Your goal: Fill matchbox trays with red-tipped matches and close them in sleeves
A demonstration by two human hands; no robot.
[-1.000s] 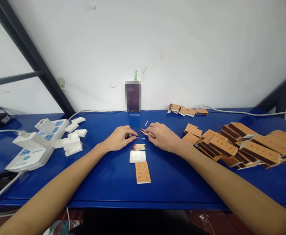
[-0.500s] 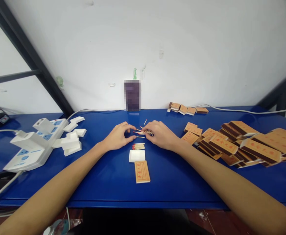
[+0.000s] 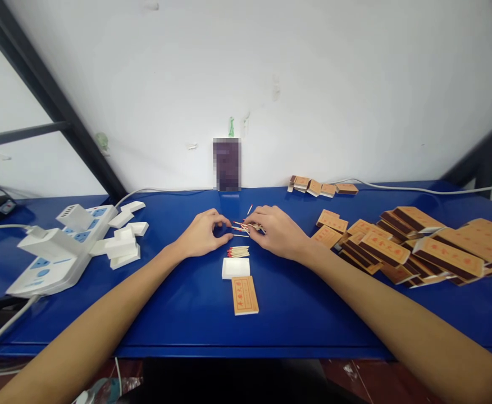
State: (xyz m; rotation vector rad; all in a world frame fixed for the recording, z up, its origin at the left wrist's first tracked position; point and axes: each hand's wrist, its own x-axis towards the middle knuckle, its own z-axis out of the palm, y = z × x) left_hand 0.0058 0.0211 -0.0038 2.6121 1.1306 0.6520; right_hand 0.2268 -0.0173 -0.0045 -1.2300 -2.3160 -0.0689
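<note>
My left hand [image 3: 204, 233] rests on the blue table [image 3: 187, 314] with fingers curled in a pinch beside loose matches [image 3: 241, 226]. My right hand [image 3: 275, 230] is closed on a bunch of red-tipped matches, their tips pointing left toward the left hand. A small tidy bundle of matches [image 3: 238, 252] lies just in front of both hands. Nearer to me sit a white inner tray [image 3: 236, 267] and an orange matchbox sleeve [image 3: 245, 295]. One single match [image 3: 250, 210] lies beyond the hands.
A large heap of orange matchboxes [image 3: 418, 247] fills the right side, with a few more [image 3: 322, 188] by the wall. White trays [image 3: 123, 235] and a white power strip [image 3: 60, 247] lie at left. A blurred dark object [image 3: 227, 165] stands against the wall.
Both hands have shifted slightly away from me and closer together over the loose matches. The left fingers have curled tighter. The bundle, tray and sleeve stay put.
</note>
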